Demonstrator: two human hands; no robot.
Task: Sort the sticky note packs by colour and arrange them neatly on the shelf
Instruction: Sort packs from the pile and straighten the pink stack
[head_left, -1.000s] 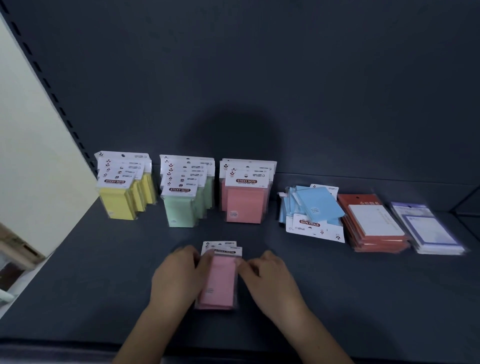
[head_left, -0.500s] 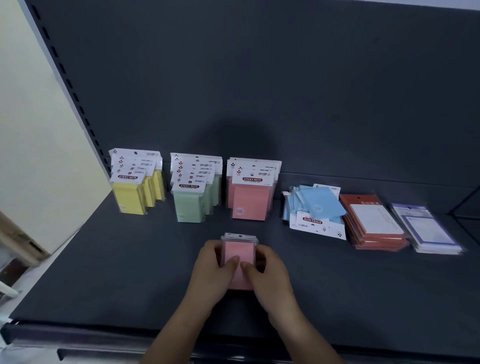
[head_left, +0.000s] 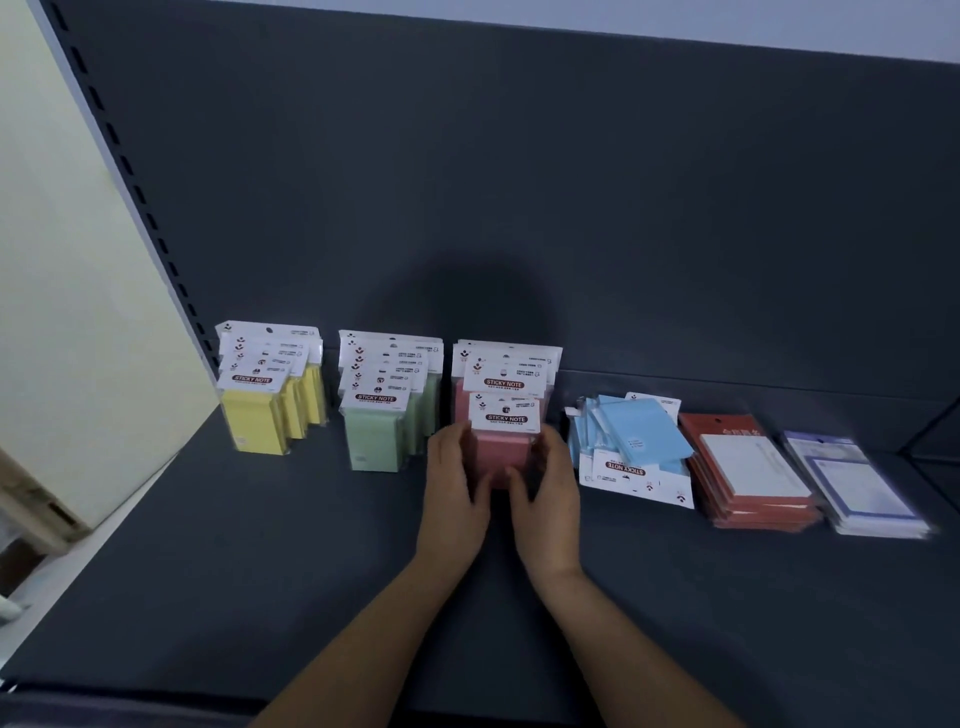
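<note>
Well left of the left fingers, a row of yellow sticky note packs with white header cards (head_left: 270, 405) stands upright on the dark grey metal shelf (head_left: 208, 545). A row of pale green sticky note packs (head_left: 382, 421) stands just beside those fingers. The left hand (head_left: 453, 486) curls its fingers round the left edge of a clear-wrapped pink sticky note pack (head_left: 503, 447), thumb on the front face. The right hand (head_left: 546, 486) mirrors it on the right edge, so the pack is pinched upright between both, right in front of the row of pink sticky note packs (head_left: 506, 366). Whether a second pack hides behind it I cannot tell. To do this well, I would slide it straight back until it touches the row's front pack, side edges flush, then ease both thumbs off together so it does not tip forward. Just right of the right fingers lies a loose heap of light blue sticky note packs (head_left: 631, 447), probably next to be stood up; further right are a flat stack of red-backed notepads (head_left: 748, 475) and a stack of purple-bordered white notepads (head_left: 860, 486)
</note>
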